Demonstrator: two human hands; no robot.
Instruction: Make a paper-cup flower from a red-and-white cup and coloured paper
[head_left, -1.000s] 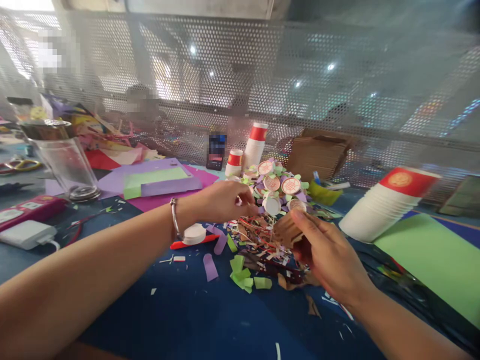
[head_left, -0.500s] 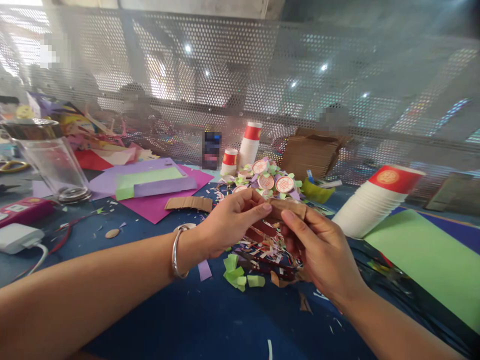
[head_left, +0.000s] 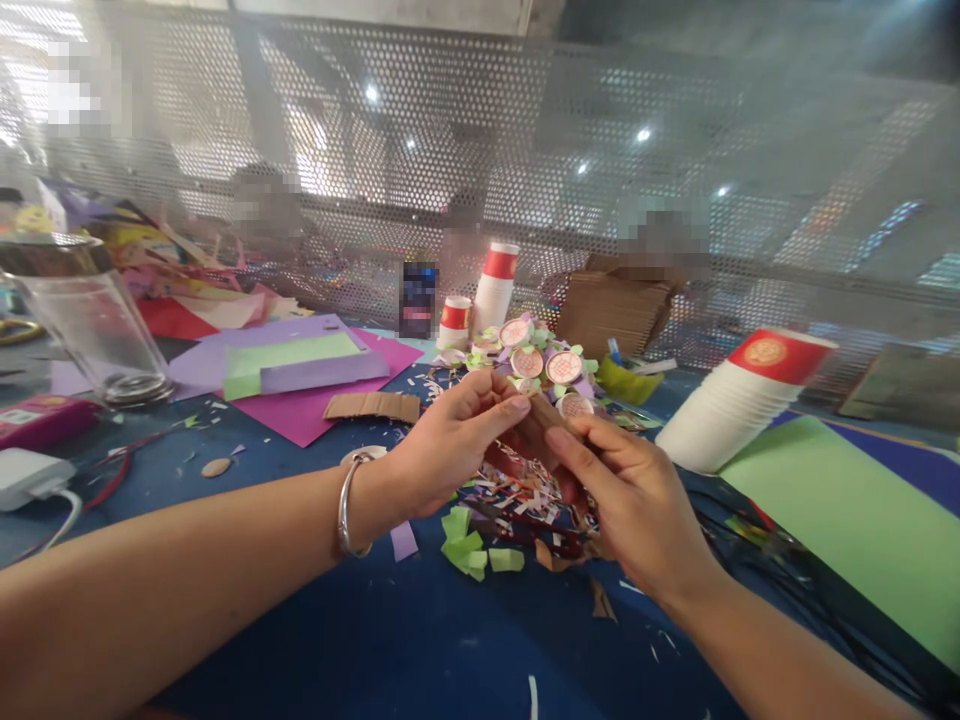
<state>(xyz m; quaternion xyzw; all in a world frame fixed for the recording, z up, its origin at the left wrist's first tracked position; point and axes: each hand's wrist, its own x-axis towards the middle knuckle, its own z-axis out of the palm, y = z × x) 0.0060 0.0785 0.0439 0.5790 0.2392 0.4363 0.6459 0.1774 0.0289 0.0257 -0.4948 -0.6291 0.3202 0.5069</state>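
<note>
1. The left hand (head_left: 457, 440) is closed in a pinch, thumb over fingertips, on the near end of a small cardboard piece (head_left: 541, 418); a metal bangle (head_left: 346, 506) sits on its wrist.
2. The right hand (head_left: 637, 500) is closed on the same piece from the other side, its thumb laid along the top and its fingers curled beneath.
3. The cardboard piece is brown and dull, a narrow strip. Only a short stretch shows between the two thumbs; the fingers hide the rest, so its full shape cannot be told.
4. It is held in the air above a heap of paper scraps (head_left: 525, 495) on the blue table (head_left: 360, 640), just in front of a cluster of round decorated discs (head_left: 544, 362).
5. Green paper bits (head_left: 469, 550) lie just below the left hand.
6. A flat cardboard strip (head_left: 373, 405) of the same brown lies on the table to the left of the hands, apart from them.
7. A stack of paper cups (head_left: 739, 405) lies on its side to the right, beside a green sheet (head_left: 847, 520).
</note>
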